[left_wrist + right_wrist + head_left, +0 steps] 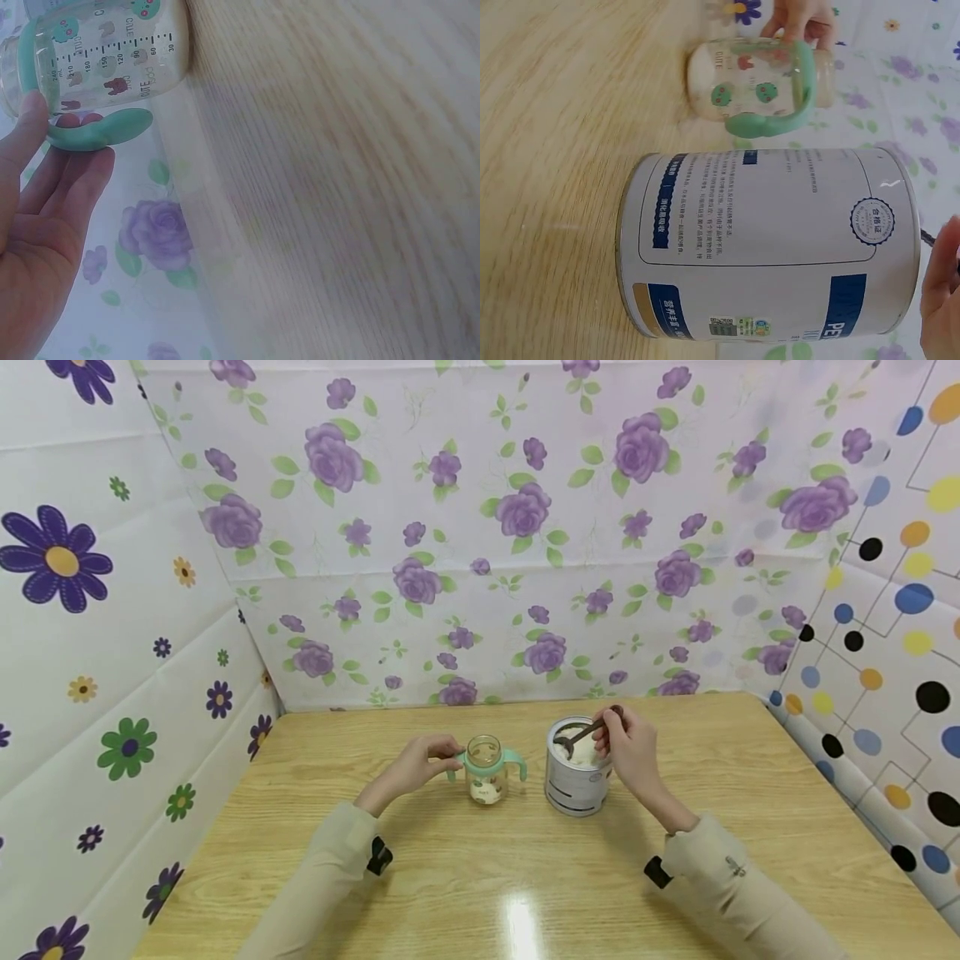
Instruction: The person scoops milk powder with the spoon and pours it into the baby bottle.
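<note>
A clear baby bottle with mint-green handles stands open-topped on the wooden table, a little white powder in its bottom. My left hand grips its left handle. Just to the right stands an open silver tin of white powder, seen with its label in the right wrist view. My right hand pinches a dark scoop whose bowl is down in the tin's mouth. The bottle and tin stand close but apart.
Flowered sheets wall the table at the back and left; a dotted sheet closes the right. The wooden top stretches towards me in front of the bottle and tin.
</note>
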`<act>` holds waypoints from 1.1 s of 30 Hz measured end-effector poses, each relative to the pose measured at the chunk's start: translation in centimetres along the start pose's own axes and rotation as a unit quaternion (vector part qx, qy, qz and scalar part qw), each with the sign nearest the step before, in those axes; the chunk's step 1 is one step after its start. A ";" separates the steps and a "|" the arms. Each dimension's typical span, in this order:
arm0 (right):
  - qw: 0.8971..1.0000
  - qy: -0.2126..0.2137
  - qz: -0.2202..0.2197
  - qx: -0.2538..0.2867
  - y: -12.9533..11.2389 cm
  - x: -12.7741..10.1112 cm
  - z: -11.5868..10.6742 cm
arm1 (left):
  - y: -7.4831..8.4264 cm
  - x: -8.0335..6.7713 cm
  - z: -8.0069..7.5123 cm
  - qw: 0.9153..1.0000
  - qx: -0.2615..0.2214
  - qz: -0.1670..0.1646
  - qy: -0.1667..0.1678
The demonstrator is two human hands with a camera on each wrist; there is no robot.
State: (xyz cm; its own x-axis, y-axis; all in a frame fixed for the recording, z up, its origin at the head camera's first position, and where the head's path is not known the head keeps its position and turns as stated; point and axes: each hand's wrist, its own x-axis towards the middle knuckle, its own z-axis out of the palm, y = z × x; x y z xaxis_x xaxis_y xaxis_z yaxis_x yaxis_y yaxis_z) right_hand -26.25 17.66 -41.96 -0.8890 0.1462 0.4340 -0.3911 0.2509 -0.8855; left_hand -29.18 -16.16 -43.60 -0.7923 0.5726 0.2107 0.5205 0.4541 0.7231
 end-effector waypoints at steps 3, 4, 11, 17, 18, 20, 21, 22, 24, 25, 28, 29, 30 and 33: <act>0.999 -0.004 0.044 0.015 0.0 0.3 -0.4 | -1.4 0.3 0.3 1.000 0.001 -0.001 0.006; 0.998 -0.005 0.056 0.017 0.0 0.5 -0.6 | -1.7 0.4 0.4 1.000 0.001 -0.001 0.007; 0.994 0.006 0.104 0.042 0.1 1.4 -1.6 | -2.2 0.6 0.1 1.000 0.002 0.000 0.007; 0.988 0.028 0.140 0.064 0.0 1.7 -2.0 | -2.1 0.5 0.0 1.000 0.006 0.000 0.002; 0.987 0.030 0.141 0.064 0.0 1.7 -2.1 | -2.1 0.5 0.0 1.000 0.007 0.000 0.002; 0.988 0.033 0.140 0.063 0.0 1.7 -2.2 | -2.0 0.5 0.0 1.000 0.007 0.000 0.002; 0.988 0.036 0.139 0.063 -0.1 1.7 -2.2 | -2.0 0.5 0.0 1.000 0.007 0.000 0.002; 0.988 0.037 0.138 0.062 -0.1 1.8 -2.2 | -1.9 0.5 0.0 1.000 0.007 0.001 0.002; 0.987 0.040 0.142 0.067 -0.1 1.8 -2.3 | -1.9 0.5 0.0 1.000 0.004 -0.001 0.001; 0.985 0.042 0.149 0.076 -0.2 1.9 -2.3 | -1.9 0.5 0.0 1.000 0.004 -0.001 0.001; 0.973 0.036 0.185 0.132 -0.2 2.0 -2.5 | -1.9 0.5 0.1 1.000 0.001 -0.002 0.002; 0.966 0.031 0.203 0.160 -0.2 2.1 -2.7 | -1.9 0.5 0.1 1.000 0.001 -0.002 0.003; 0.956 0.024 0.222 0.191 -0.1 2.1 -2.9 | -1.9 0.5 0.2 1.000 0.000 -0.003 0.005; 0.919 0.002 0.279 0.279 0.1 2.2 -3.6 | -2.0 0.4 0.3 1.000 -0.001 -0.002 0.008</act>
State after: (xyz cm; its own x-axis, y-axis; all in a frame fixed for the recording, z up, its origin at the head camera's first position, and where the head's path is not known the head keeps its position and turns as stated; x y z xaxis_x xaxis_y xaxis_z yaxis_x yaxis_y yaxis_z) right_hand -27.36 21.47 -40.51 -0.9877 0.1066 -0.1141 0.0636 -0.3928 -0.9174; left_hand -30.46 -16.58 -45.15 -0.7995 0.5597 0.2180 0.5165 0.4553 0.7252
